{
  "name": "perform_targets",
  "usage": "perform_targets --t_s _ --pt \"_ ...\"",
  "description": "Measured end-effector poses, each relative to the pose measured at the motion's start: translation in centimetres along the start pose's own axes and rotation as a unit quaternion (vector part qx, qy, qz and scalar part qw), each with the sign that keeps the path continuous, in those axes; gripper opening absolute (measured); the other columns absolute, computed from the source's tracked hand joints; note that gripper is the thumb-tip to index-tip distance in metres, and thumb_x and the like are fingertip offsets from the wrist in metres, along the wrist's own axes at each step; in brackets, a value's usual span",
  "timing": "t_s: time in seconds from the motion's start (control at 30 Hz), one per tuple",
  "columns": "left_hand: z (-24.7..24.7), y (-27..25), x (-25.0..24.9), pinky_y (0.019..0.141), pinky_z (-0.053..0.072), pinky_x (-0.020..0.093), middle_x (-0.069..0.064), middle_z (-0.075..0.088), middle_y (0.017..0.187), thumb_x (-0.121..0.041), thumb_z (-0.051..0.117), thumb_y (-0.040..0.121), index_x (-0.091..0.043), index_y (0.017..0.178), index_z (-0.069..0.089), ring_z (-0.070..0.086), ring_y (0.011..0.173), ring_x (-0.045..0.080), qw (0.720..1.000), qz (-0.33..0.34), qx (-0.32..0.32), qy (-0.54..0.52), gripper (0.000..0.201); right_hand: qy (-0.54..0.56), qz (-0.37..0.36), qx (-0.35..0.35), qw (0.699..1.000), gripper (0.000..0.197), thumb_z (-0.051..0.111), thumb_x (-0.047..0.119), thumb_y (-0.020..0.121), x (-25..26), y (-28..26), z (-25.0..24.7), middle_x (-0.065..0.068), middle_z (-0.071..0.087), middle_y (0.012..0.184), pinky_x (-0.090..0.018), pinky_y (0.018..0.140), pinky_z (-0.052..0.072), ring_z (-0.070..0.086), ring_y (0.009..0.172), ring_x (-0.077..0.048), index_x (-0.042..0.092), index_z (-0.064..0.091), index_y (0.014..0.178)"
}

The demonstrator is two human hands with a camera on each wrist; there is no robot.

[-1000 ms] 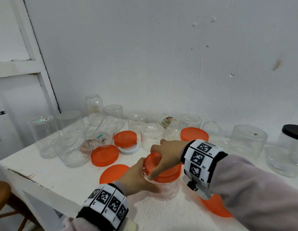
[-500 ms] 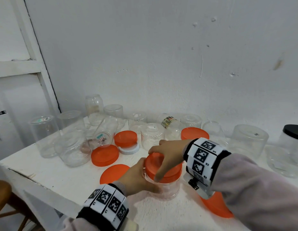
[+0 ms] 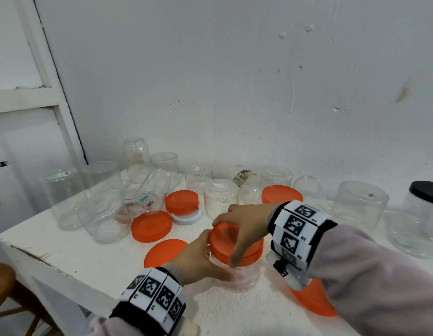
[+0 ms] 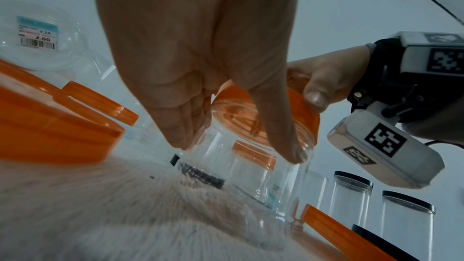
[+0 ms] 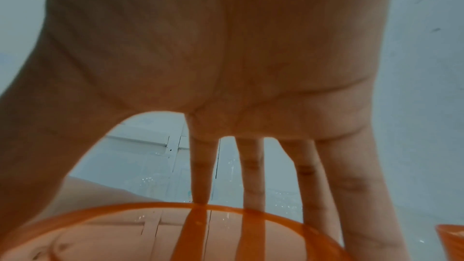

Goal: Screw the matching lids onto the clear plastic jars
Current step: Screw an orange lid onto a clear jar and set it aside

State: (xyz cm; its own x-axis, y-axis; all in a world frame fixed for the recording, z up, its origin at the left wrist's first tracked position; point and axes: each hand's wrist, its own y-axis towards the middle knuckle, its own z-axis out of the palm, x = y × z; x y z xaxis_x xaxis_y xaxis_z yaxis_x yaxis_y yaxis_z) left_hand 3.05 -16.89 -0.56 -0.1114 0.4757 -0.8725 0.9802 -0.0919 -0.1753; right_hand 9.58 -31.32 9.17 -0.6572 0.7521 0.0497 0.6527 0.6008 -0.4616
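Note:
A clear plastic jar [image 3: 237,275] stands upright on the white table [image 3: 77,253] near its front edge. An orange lid [image 3: 225,238] sits on its mouth. My left hand [image 3: 201,258] grips the jar's body from the left, fingers and thumb curled round it [image 4: 226,136]. My right hand [image 3: 239,226] reaches over from the right and grips the lid's rim, thumb at the near side, fingers over the far side. In the right wrist view the fingers [image 5: 251,176] reach down over the orange lid [image 5: 125,231].
Several empty clear jars [image 3: 104,202] stand or lie along the wall. Loose orange lids [image 3: 151,225] and a white lid [image 3: 190,218] lie left of my hands, another orange lid [image 3: 314,301] under my right forearm. Black-lidded jars [image 3: 426,207] stand at the right. A wooden stool [image 3: 2,282] is at lower left.
My right hand has turned on the lid, the thumb sweeping round the near rim. The left hand and the jar have stayed in place.

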Motion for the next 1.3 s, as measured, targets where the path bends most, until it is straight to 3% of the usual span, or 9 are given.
perform_targets --t_s 0.33,0.53,0.77,0.87,1.0,1.1,1.2,1.3 --pt "-0.1 0.1 -0.3 0.101 0.045 0.03 -0.011 0.052 0.126 -0.021 0.09 0.059 -0.031 0.129 0.033 0.052 0.117 0.01 1.0 0.008 0.006 0.013 0.091 -0.001 -0.007 -0.048 0.999 0.094 0.065 0.077 0.061 -0.6 0.0 1.4 0.008 0.033 0.137 -0.045 0.092 0.042 0.035 0.127 -0.025 0.052 0.022 0.14" --pt "0.0 0.1 -0.3 0.076 0.043 0.01 -0.02 0.052 0.116 -0.02 0.09 0.059 -0.035 0.126 0.033 0.052 0.105 -0.001 1.0 0.01 0.006 0.01 0.089 0.004 0.013 -0.106 0.994 0.096 0.052 0.087 0.061 -0.8 0.3 3.0 0.001 0.036 0.136 -0.042 0.087 0.041 0.037 0.123 -0.028 0.043 0.026 0.142" --pt "0.0 -0.2 -0.4 0.087 0.049 0.022 -0.014 0.056 0.121 -0.024 0.09 0.057 -0.032 0.131 0.034 0.056 0.108 0.005 1.0 0.007 -0.003 0.026 0.094 0.02 0.065 -0.18 0.981 0.092 0.048 0.088 0.062 0.2 0.5 4.5 -0.004 0.041 0.13 -0.038 0.077 0.033 0.04 0.117 -0.03 0.033 0.041 0.135" --pt "0.1 -0.2 -0.5 0.086 0.049 0.022 -0.014 0.055 0.123 -0.025 0.09 0.057 -0.031 0.134 0.033 0.055 0.109 0.007 1.0 0.006 -0.002 0.031 0.095 0.022 0.081 -0.197 0.977 0.092 0.046 0.087 0.063 0.6 0.4 4.9 -0.005 0.042 0.129 -0.038 0.077 0.031 0.04 0.116 -0.032 0.03 0.043 0.134" --pt "0.0 -0.2 -0.5 0.08 0.047 0.016 -0.016 0.055 0.121 -0.026 0.09 0.058 -0.032 0.133 0.033 0.055 0.107 0.004 1.0 0.006 0.004 0.022 0.095 0.037 0.079 -0.18 0.98 0.092 0.048 0.087 0.062 0.7 0.2 4.4 -0.005 0.04 0.13 -0.039 0.078 0.034 0.038 0.118 -0.032 0.03 0.042 0.134" --pt "0.0 -0.2 -0.5 0.075 0.044 0.011 -0.021 0.052 0.115 -0.026 0.09 0.058 -0.036 0.128 0.031 0.052 0.103 -0.002 1.0 0.005 0.011 0.018 0.091 0.065 0.051 -0.103 0.991 0.095 0.058 0.081 0.064 0.0 -0.1 3.3 -0.001 0.033 0.138 -0.045 0.091 0.041 0.032 0.127 -0.03 0.035 0.03 0.142" --pt "0.1 -0.1 -0.3 0.08 0.045 0.011 -0.021 0.051 0.117 -0.022 0.09 0.059 -0.035 0.128 0.032 0.052 0.106 -0.002 1.0 0.009 0.007 0.005 0.091 0.068 0.017 -0.047 0.996 0.101 0.068 0.071 0.065 -0.6 -0.3 2.3 0.005 0.029 0.143 -0.048 0.099 0.041 0.034 0.131 -0.027 0.039 0.019 0.147" --pt "0.1 0.0 -0.1 0.085 0.046 0.014 -0.017 0.053 0.119 -0.021 0.09 0.058 -0.034 0.126 0.034 0.053 0.108 0.001 1.0 0.014 0.0 0.004 0.09 0.064 0.001 -0.068 0.996 0.098 0.069 0.072 0.063 -0.8 -0.4 2.4 0.005 0.036 0.137 -0.043 0.095 0.045 0.043 0.124 -0.025 0.039 0.025 0.145"
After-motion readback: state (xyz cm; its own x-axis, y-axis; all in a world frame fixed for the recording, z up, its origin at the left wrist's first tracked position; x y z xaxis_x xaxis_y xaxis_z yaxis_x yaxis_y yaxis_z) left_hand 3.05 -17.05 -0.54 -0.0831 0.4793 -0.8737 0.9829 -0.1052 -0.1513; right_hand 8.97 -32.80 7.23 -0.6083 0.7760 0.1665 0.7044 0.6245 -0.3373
